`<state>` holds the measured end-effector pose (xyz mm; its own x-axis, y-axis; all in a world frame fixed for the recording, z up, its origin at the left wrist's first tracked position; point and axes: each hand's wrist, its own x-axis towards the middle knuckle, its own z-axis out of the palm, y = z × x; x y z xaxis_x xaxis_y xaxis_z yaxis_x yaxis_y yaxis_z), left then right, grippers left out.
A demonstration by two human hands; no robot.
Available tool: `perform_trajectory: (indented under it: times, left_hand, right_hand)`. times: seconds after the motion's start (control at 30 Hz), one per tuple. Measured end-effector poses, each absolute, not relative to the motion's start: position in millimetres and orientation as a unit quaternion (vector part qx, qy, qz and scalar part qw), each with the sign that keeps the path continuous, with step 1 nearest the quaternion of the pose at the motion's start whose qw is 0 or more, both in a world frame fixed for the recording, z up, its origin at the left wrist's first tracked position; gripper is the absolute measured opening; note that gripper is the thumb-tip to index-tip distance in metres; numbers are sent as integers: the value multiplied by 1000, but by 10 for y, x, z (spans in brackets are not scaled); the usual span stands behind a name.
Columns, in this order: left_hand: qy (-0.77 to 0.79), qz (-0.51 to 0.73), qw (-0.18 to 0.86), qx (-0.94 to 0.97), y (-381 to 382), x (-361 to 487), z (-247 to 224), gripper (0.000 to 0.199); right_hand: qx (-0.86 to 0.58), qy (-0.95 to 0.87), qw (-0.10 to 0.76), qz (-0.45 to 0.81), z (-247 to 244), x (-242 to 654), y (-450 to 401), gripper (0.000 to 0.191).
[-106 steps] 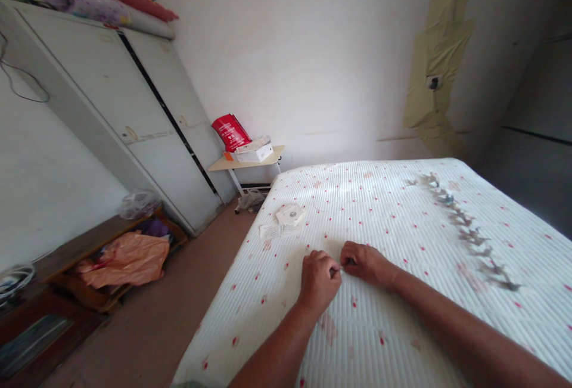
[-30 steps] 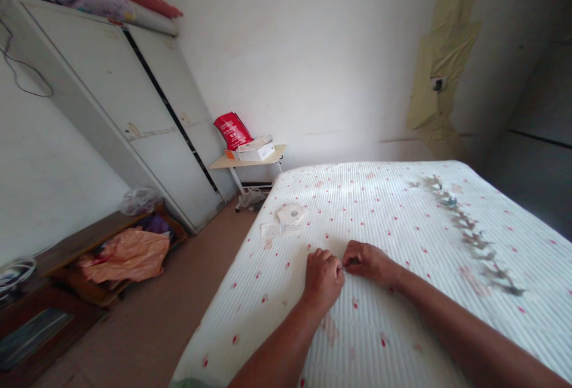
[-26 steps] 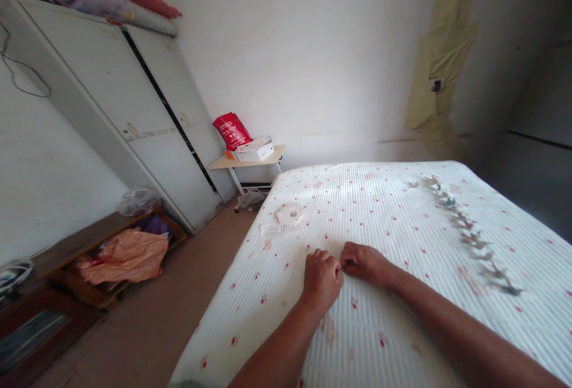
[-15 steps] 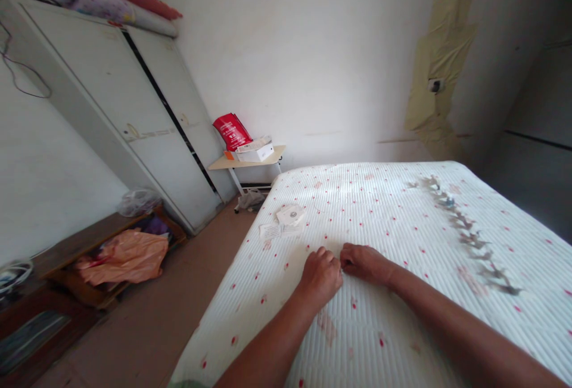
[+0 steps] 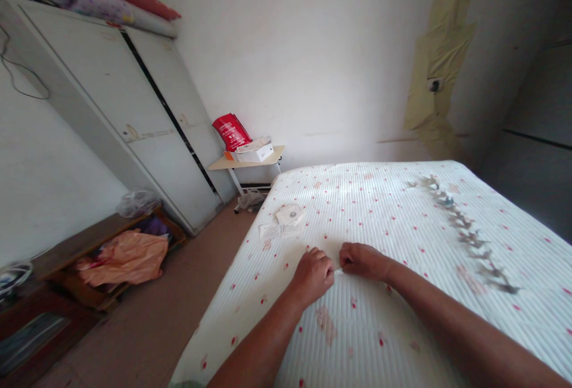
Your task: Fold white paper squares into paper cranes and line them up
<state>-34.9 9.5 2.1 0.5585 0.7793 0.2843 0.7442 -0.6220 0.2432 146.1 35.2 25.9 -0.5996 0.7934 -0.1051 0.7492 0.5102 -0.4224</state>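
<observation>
My left hand [image 5: 314,273] is closed just above the bed cover, its fingers curled together. Close beside it on the right, my right hand [image 5: 361,260] is also closed, fingertips pinched. A small white piece [image 5: 338,269] shows in the narrow gap between them; it seems gripped from both sides, but its kind is too small to make out. Beyond the left hand lie a white paper piece with a round dark mark [image 5: 291,215] and a printed paper slip [image 5: 270,232]. To the right, a row of small grey-white winged-looking pieces [image 5: 469,238] runs along the bed.
The bed [image 5: 379,322] has a white ribbed cover with red dots. Past its far left corner stands a small table [image 5: 218,164] with a red bag [image 5: 232,132] and a white box [image 5: 260,152]. A grey cabinet [image 5: 107,90] and a low wooden unit [image 5: 80,239] line the left side.
My hands have drawn slightly apart, the left one moving a little to the left. The small white piece now shows in the gap between them.
</observation>
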Motion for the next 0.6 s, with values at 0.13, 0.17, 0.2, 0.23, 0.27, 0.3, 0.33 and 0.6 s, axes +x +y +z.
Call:
perform_trajectory:
  times: [0.13, 0.17, 0.2, 0.23, 0.27, 0.3, 0.33, 0.6]
  left_hand:
    - [439, 251, 119, 855, 43, -407, -6, 19]
    - [445, 266, 131, 845, 28, -406, -11, 20]
    - [453, 279, 139, 835, 15, -398, -16, 20]
    - [462, 288, 143, 827, 6, -383, -21, 18]
    - [469, 293, 143, 821, 0, -363, -26, 16]
    - [475, 296, 141, 817, -1, -340, -31, 13]
    - [479, 296, 137, 815, 0, -316, -36, 11]
    - [503, 311, 140, 794, 16, -229, -38, 11]
  right_hand:
    - [-441, -868, 55, 222, 245, 1467, 362, 15]
    - [-441, -868, 59, 221, 235, 1471, 364, 15]
    - [-441, -868, 63, 219, 222, 1476, 366, 15]
    - [-443, -867, 69, 217, 207, 1483, 366, 15]
    - [-443, -867, 74, 214, 191, 1490, 365, 15]
    - [-443, -868, 78, 212, 176, 1497, 362, 15]
    - [-443, -868, 81, 209, 162, 1505, 356, 15]
    - [-422, -869, 153, 207, 129, 1561, 254, 14]
